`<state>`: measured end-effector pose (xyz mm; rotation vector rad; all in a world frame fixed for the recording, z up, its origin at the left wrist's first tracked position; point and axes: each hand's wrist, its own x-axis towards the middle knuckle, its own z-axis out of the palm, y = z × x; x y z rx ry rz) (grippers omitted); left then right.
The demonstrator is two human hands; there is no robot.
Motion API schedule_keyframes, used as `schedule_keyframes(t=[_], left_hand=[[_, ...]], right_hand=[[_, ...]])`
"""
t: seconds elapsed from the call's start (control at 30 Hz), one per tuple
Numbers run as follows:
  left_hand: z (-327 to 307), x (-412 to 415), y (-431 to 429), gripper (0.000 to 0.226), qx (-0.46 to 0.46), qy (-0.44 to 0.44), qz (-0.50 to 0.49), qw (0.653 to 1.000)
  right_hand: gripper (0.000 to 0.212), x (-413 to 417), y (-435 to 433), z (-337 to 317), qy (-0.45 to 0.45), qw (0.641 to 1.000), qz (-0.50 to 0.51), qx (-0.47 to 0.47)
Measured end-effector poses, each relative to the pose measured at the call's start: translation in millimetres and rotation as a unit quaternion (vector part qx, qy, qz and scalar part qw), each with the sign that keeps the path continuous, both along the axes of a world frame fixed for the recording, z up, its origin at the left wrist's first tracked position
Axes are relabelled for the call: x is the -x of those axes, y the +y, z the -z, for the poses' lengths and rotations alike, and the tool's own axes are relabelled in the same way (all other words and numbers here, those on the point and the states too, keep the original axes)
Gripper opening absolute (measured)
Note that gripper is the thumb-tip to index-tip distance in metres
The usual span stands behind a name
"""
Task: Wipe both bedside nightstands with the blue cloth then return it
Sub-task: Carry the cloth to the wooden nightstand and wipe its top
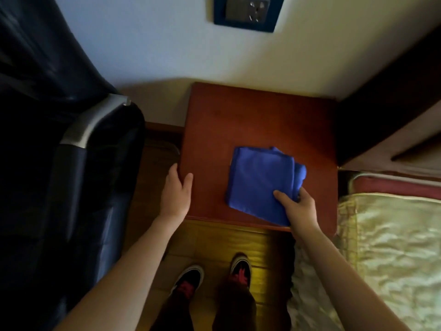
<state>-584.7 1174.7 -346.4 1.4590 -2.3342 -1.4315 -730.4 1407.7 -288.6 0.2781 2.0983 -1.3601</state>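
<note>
A folded blue cloth (259, 181) lies flat on the reddish-brown wooden nightstand (250, 120), toward its front right. My right hand (297, 209) pinches the cloth's near right corner, thumb on top and fingers at its edge. My left hand (176, 193) rests against the nightstand's front left corner, fingers apart, holding nothing. The rest of the nightstand top carries nothing else.
A dark blue chair (71, 163) with a silver armrest stands close on the left. A bed with pale bedding (391, 247) and a dark headboard (386, 103) borders the right. A wall socket (248, 11) is above. My shoes (214, 275) stand on the wooden floor.
</note>
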Motion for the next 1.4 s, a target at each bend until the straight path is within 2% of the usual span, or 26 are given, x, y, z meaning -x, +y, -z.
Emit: schedule_keyframes(t=[0.1,0.17,0.23,0.3,0.4,0.47,0.5,0.67,0.77,0.93,1.07,1.23,1.33,1.4], left_hand=[[13.0,1.0,2.3,0.059,0.015,-0.003,0.007,1.000],[13.2,2.5,5.2,0.057,0.023,-0.006,0.012,1.000],[11.0,3.0,6.1,0.057,0.033,-0.009,0.018,0.999],[8.2,3.4,5.2,0.054,0.029,-0.005,0.018,0.999],[8.8,2.4,3.5,0.051,0.018,0.012,0.024,0.999],[11.7,0.4,2.1,0.050,0.022,0.024,0.027,0.999],[13.5,-0.3,1.4,0.049,0.025,0.026,0.028,0.999],[20.0,-4.4,0.7,0.046,0.031,0.033,0.035,0.998],[17.4,-1.5,3.4,0.044,0.042,0.036,0.037,0.998],[6.6,3.0,5.6,0.043,0.033,0.025,0.031,0.999],[4.2,2.3,7.6,0.042,0.034,0.023,0.021,0.999],[13.4,0.5,4.8,0.043,0.033,0.021,0.007,0.999],[16.6,0.2,5.5,0.042,0.055,0.029,0.004,0.998],[19.1,-0.9,5.8,0.042,0.064,0.034,0.003,0.997]], right_hand=[[0.017,4.0,8.5,3.0,0.006,0.998,-0.011,-0.058],[0.034,6.6,14.0,-2.6,0.077,0.983,-0.022,-0.162],[0.055,4.0,12.0,-5.8,0.242,0.930,-0.079,-0.266],[0.063,-1.4,-5.5,-1.4,0.368,0.858,-0.227,-0.279],[0.067,-1.4,-34.7,28.1,0.378,0.785,-0.409,-0.272],[0.070,3.9,-39.2,48.5,0.380,0.760,-0.444,-0.283],[0.070,8.3,-36.4,55.0,0.387,0.759,-0.437,-0.289],[0.068,64.7,-6.3,60.9,0.382,0.802,-0.305,-0.344],[0.066,88.9,15.3,59.0,0.362,0.811,-0.282,-0.363],[0.066,28.2,49.1,57.5,0.335,0.824,-0.253,-0.382],[0.066,7.7,60.7,58.4,0.343,0.814,-0.266,-0.387],[0.065,90.1,18.3,65.2,0.378,0.806,-0.261,-0.374],[0.067,154.7,-20.0,69.3,0.365,0.811,-0.224,-0.398],[0.067,193.0,-39.8,69.0,0.353,0.815,-0.235,-0.394]])
